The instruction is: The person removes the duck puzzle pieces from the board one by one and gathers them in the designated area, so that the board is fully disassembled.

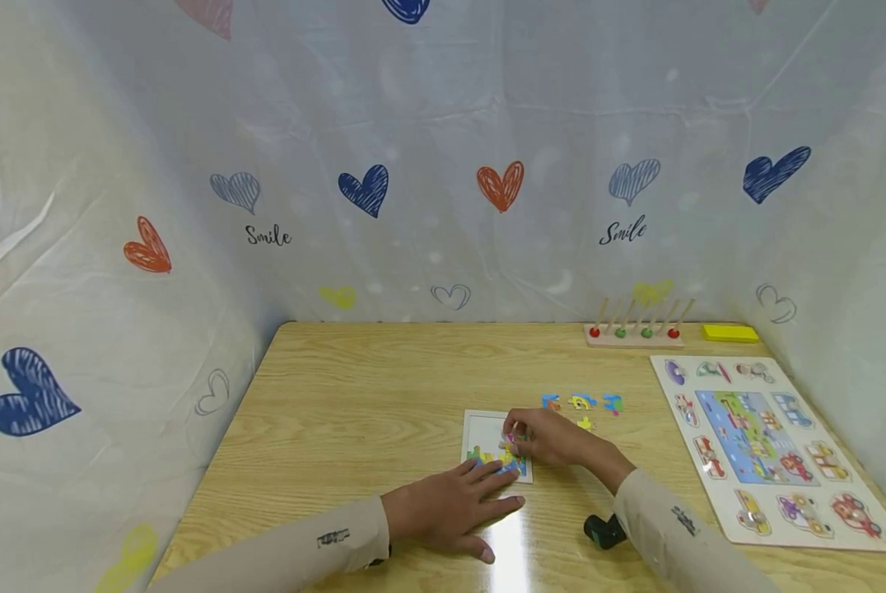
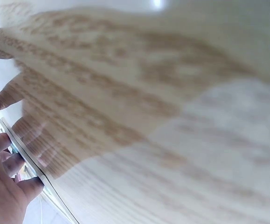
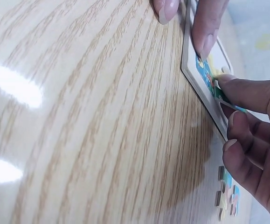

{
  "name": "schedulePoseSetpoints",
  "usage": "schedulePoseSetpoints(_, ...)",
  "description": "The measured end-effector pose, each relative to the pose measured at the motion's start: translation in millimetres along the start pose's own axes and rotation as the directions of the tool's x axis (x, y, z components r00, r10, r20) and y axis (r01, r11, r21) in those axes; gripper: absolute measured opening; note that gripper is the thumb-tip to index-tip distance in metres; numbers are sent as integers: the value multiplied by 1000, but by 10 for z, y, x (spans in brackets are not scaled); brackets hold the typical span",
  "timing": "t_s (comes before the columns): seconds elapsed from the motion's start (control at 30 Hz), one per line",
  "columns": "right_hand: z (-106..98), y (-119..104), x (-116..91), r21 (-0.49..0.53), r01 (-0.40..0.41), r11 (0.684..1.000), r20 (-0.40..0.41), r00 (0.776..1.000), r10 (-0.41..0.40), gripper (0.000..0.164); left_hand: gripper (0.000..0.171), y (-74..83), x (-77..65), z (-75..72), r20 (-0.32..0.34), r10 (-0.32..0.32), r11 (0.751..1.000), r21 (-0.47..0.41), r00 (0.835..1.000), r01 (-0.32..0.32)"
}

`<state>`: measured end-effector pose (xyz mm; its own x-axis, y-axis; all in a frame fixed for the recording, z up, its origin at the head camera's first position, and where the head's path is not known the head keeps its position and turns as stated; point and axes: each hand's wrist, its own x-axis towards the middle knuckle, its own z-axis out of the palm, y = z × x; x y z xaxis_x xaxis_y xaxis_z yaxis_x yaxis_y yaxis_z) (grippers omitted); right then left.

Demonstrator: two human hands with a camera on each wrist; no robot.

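Note:
A small white-framed jigsaw tray (image 1: 480, 422) lies on the table, its near part filled with colourful pieces. My left hand (image 1: 450, 506) rests with fingers straight and spread over the tray's near edge, fingertips on the fitted pieces. In the right wrist view, a fingertip (image 3: 207, 44) of that hand presses beside the tray's corner. My right hand (image 1: 550, 436) pinches a jigsaw piece (image 3: 222, 97) between thumb and fingers at the tray's right side, close over the fitted pieces. The fingers partly hide the piece.
Several loose jigsaw pieces (image 1: 582, 402) lie behind the right hand. A large picture-puzzle board (image 1: 680, 412) is at the right. Farther back stand a wooden peg rack (image 1: 634, 336) with coloured beads and a yellow block (image 1: 730, 333). A small black object (image 1: 604, 531) sits by the right sleeve.

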<state>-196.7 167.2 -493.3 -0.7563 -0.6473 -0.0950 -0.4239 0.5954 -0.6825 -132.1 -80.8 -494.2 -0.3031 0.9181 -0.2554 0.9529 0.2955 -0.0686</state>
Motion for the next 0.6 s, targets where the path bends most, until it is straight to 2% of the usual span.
schedulePoseSetpoints(0.23, -19, 18, 4, -34, -1, 999, 15, 1000, 1, 11, 76, -6, 4, 11, -14, 0, 1000, -9, 1000, 0)
schedulePoseSetpoints(0.6, -38, 5, -20, -22, 12, 1000, 20, 1000, -12, 7, 76, -3, 15, 2, 25, -13, 1000, -24, 1000, 14)
